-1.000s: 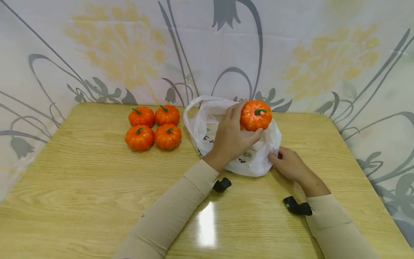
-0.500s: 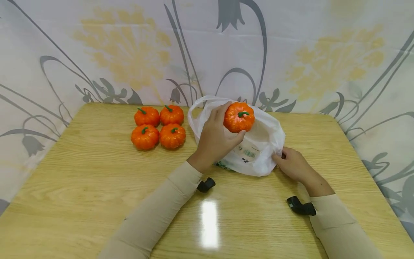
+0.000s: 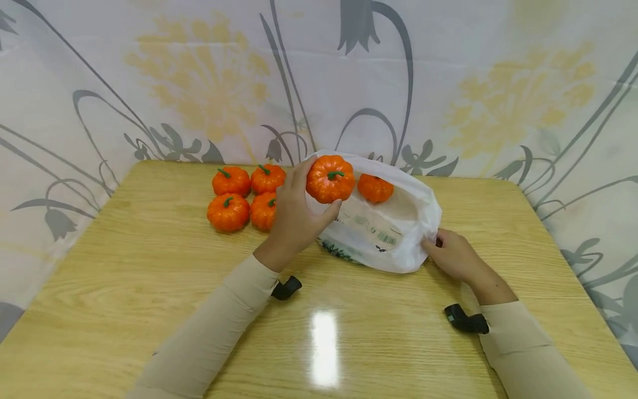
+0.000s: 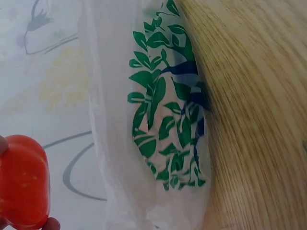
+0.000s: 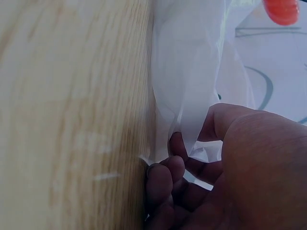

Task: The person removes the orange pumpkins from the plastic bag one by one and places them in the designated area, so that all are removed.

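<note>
My left hand [image 3: 297, 213] grips a small orange toy pumpkin [image 3: 325, 188] with a green stem, held up over the left side of a white plastic bag [image 3: 406, 256]. In the left wrist view the same pumpkin [image 4: 25, 184] shows at the lower left, beside the bag's green leaf print. Inside the bag's mouth lies another pumpkin [image 3: 376, 190], partly covered by the plastic. My right hand [image 3: 451, 255] pinches the bag's right edge, and in the right wrist view its thumb and fingers close on the thin plastic [image 5: 192, 96].
Several more pumpkins [image 3: 228, 212] stand grouped on the wooden table [image 3: 149, 288] left of the bag, one partly hidden behind my left hand. A patterned cloth [image 3: 319, 72] hangs behind the table. Black curved pieces [image 3: 466, 320] sit at both wrists.
My left hand has moved left with its pumpkin, from over the bag's right part to its left side. The pumpkin inside has come into clearer view. My right hand keeps its hold.
</note>
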`<action>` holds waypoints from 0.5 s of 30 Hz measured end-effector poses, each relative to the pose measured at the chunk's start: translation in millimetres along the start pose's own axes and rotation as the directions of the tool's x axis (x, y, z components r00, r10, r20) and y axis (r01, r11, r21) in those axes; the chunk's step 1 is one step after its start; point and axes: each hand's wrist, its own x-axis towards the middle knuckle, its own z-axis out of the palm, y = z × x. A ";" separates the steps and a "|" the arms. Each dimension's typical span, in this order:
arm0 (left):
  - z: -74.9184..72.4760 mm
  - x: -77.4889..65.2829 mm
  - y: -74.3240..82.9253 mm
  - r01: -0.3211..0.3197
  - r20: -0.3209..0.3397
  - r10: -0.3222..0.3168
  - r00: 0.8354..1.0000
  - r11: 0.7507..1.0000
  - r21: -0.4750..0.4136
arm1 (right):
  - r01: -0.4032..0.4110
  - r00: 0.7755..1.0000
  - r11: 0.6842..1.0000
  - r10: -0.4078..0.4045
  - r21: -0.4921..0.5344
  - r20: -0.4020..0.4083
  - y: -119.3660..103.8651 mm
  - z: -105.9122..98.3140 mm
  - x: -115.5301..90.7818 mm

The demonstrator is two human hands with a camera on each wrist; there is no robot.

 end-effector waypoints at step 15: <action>-40.9 -8.5 -23.3 0.011 -0.065 -0.007 0.998 0.998 0.060 | 0.006 1.000 1.000 -0.006 0.013 -0.001 -2.1 -1.4 -1.8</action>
